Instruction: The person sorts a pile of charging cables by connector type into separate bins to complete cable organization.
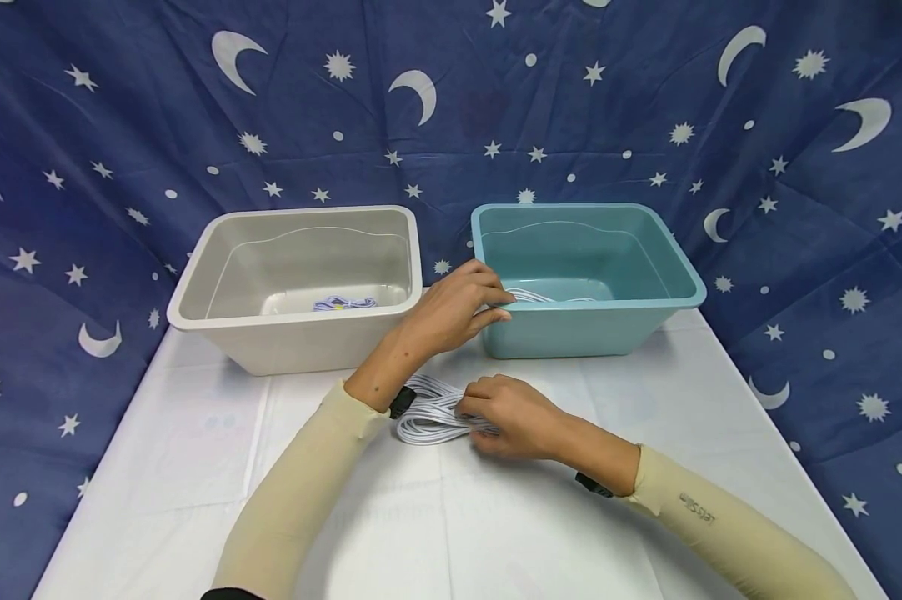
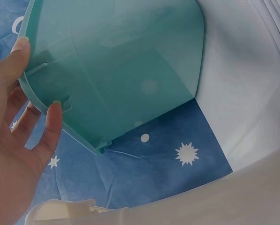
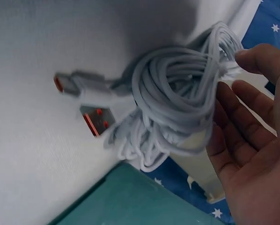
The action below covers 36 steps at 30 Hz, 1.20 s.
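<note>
The near-left corner of the teal bin (image 1: 571, 331) is held by the left hand (image 1: 457, 307), its rim taken between thumb and fingers. The coiled white cable (image 1: 430, 421) is held at its right end by the right hand (image 1: 513, 418), the grip narrow around the strands; how firmly it is pinched cannot be told. The coil is seen on the white-covered tabletop (image 1: 541, 517), in front of the bins and partly hidden by both arms. In the right wrist view, a metal plug with red inside (image 3: 98, 121) and a second, blurred plug (image 3: 67, 85) are shown beside the loops. More white cable (image 1: 528, 295) is contained in the teal bin, and a purplish cable bundle (image 1: 343, 303) is contained in the grey bin (image 1: 293, 348).
</note>
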### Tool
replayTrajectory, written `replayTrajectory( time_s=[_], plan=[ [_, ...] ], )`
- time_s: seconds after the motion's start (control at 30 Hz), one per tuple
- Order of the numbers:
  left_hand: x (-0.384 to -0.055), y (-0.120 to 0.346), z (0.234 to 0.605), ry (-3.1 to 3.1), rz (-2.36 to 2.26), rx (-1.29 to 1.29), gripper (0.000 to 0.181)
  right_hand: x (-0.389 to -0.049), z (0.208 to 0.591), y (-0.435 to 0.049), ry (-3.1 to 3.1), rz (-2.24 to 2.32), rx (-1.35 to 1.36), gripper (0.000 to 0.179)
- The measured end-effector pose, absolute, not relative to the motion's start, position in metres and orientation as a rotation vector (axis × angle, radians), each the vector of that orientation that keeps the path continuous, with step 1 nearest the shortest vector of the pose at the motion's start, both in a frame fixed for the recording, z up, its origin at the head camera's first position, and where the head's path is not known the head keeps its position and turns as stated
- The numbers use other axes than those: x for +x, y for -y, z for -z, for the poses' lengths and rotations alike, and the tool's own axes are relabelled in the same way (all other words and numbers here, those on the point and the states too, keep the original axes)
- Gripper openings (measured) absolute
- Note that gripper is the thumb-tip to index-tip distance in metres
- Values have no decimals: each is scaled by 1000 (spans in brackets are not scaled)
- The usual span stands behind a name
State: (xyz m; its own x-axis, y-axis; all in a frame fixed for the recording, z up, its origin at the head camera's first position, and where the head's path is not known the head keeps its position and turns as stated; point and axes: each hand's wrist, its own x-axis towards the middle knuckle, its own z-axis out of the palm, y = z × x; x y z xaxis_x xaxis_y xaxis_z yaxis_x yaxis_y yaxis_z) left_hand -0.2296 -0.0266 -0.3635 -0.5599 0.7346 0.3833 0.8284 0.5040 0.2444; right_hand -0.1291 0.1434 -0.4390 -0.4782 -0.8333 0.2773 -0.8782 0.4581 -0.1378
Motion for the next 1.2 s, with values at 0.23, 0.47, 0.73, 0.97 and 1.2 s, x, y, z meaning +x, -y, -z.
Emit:
replayTrajectory(
  time_s=[0.23,0.47,0.73,0.97,1.2],
  plan=[
    [-230,27,364,2518,592,-1339,31,-129,447,-137,2532,-304,1476,27],
    [-230,27,362,2514,610,-1352,31,-126,451,-133,2533,-183,1449,31],
    [-230,26,363,2521,609,-1342,32,-123,455,-129,2517,-171,1423,34],
    [-231,27,362,2490,645,-1368,31,-122,456,-127,2563,-155,1403,35],
    [-231,26,363,2512,615,-1355,32,-122,458,-126,2558,-163,1389,37]
  ],
)
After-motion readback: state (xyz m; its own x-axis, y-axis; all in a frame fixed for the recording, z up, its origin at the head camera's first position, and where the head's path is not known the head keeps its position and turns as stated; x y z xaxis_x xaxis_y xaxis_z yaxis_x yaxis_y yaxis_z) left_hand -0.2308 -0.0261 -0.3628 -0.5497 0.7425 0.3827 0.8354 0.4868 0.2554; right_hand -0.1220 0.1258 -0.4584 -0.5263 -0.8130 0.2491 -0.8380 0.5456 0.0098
